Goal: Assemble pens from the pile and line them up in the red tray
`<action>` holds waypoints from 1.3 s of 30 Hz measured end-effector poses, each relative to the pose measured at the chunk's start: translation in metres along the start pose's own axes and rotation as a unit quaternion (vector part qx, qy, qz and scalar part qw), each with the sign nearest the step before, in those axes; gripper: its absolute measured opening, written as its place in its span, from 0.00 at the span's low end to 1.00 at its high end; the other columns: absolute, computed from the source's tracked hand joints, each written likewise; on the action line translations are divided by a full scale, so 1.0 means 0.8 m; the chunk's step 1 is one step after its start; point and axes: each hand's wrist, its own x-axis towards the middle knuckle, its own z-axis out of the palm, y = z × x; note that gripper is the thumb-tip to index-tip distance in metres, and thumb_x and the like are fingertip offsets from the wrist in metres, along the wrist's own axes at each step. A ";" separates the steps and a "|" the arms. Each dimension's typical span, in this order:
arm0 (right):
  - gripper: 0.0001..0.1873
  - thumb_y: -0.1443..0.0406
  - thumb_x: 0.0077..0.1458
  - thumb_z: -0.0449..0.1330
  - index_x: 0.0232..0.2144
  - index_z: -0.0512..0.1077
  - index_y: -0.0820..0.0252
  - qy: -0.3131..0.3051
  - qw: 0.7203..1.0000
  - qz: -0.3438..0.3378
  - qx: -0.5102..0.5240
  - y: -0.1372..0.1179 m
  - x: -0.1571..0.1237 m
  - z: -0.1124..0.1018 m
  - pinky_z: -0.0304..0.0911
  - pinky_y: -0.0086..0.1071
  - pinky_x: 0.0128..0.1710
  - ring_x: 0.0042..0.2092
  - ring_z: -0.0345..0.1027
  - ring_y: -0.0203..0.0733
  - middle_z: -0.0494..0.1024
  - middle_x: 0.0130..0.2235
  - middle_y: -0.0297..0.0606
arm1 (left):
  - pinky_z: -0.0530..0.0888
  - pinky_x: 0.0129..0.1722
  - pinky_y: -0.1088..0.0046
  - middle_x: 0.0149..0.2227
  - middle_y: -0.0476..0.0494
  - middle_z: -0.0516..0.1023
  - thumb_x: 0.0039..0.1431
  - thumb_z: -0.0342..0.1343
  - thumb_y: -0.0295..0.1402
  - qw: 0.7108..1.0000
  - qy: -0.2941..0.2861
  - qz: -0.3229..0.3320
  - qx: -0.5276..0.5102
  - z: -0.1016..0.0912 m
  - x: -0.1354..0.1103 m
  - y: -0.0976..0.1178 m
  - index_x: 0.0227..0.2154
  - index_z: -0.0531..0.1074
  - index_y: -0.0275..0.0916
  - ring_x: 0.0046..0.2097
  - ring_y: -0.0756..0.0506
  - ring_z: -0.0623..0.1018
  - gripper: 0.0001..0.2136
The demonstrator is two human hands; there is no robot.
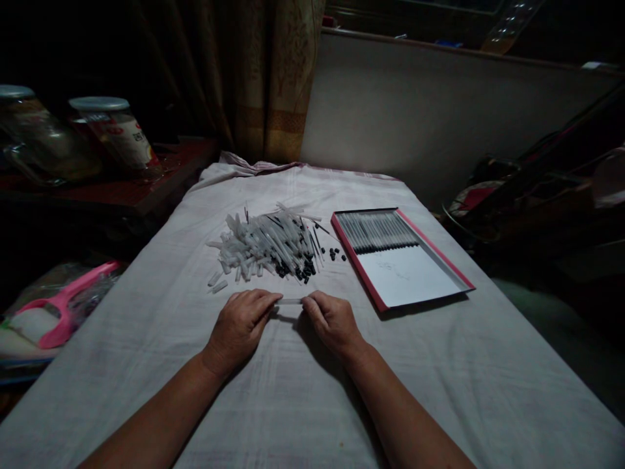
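Observation:
Between my two hands a thin, translucent pen barrel (pixel 291 301) lies level, a little above the cloth. My left hand (pixel 244 322) pinches its left end, and my right hand (pixel 331 319) closes on its right end; both tips are hidden by fingers. Just beyond them spreads a heap of loose pen parts (pixel 268 244): clear caps, barrels and thin refills. Small black plugs (pixel 297 268) gather at the heap's near right side. To the right, a shallow red-edged box (pixel 415 277) holds a row of pens (pixel 378 229) side by side along its far half.
A pale checked cloth (pixel 273 404) covers the table. On a dark red side table at left stand a glass jug (pixel 46 140) and a lidded jar (pixel 117 137). A pink-handled thing (pixel 63 303) sits by the left edge. A curtain (pixel 271 78) and a wall (pixel 390 104) close the far side.

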 end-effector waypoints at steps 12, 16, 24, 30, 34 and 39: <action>0.10 0.60 0.61 0.54 0.34 0.73 0.56 -0.024 0.999 -0.006 0.026 0.004 -0.002 -0.005 0.64 0.29 0.33 0.31 0.72 0.38 0.79 0.29 0.35 | 0.73 0.40 0.64 0.40 0.42 0.80 0.64 0.52 0.30 1.000 -0.015 -0.021 -0.013 -0.001 0.001 0.001 0.48 0.74 0.42 0.41 0.43 0.78 0.11; 0.09 0.62 0.59 0.56 0.41 0.72 0.56 -0.014 0.999 -0.016 0.042 0.004 -0.002 -0.007 0.65 0.29 0.34 0.32 0.73 0.38 0.80 0.33 0.36 | 0.73 0.40 0.64 0.40 0.42 0.80 0.65 0.51 0.29 1.000 -0.011 -0.014 -0.011 0.000 0.000 0.001 0.47 0.73 0.41 0.41 0.43 0.78 0.11; 0.10 0.62 0.58 0.56 0.43 0.71 0.56 -0.018 0.999 -0.023 0.018 0.007 -0.002 -0.009 0.65 0.29 0.33 0.31 0.73 0.38 0.80 0.34 0.37 | 0.73 0.41 0.64 0.41 0.42 0.80 0.65 0.51 0.30 1.000 -0.014 -0.018 -0.014 0.000 0.000 0.001 0.48 0.74 0.42 0.42 0.43 0.78 0.12; 0.09 0.61 0.60 0.55 0.38 0.73 0.57 -0.019 0.999 -0.035 -0.007 0.009 -0.002 -0.009 0.64 0.29 0.34 0.32 0.72 0.39 0.80 0.32 0.37 | 0.73 0.41 0.64 0.41 0.42 0.80 0.65 0.51 0.30 1.000 -0.016 -0.020 -0.017 0.000 0.000 0.000 0.48 0.74 0.42 0.42 0.43 0.78 0.11; 0.09 0.62 0.60 0.54 0.39 0.72 0.56 -0.013 0.999 -0.050 -0.009 0.010 -0.003 -0.009 0.65 0.30 0.35 0.33 0.73 0.39 0.80 0.33 0.38 | 0.73 0.41 0.64 0.41 0.42 0.80 0.65 0.51 0.30 0.999 -0.015 -0.021 -0.019 0.000 0.000 0.000 0.48 0.74 0.42 0.42 0.43 0.78 0.11; 0.10 0.62 0.60 0.55 0.42 0.72 0.57 -0.018 0.998 -0.049 -0.025 0.011 -0.003 -0.009 0.64 0.30 0.35 0.33 0.73 0.40 0.80 0.34 0.38 | 0.73 0.41 0.64 0.41 0.42 0.80 0.65 0.51 0.30 0.999 -0.016 -0.025 -0.015 0.001 0.000 0.001 0.47 0.74 0.41 0.42 0.43 0.78 0.11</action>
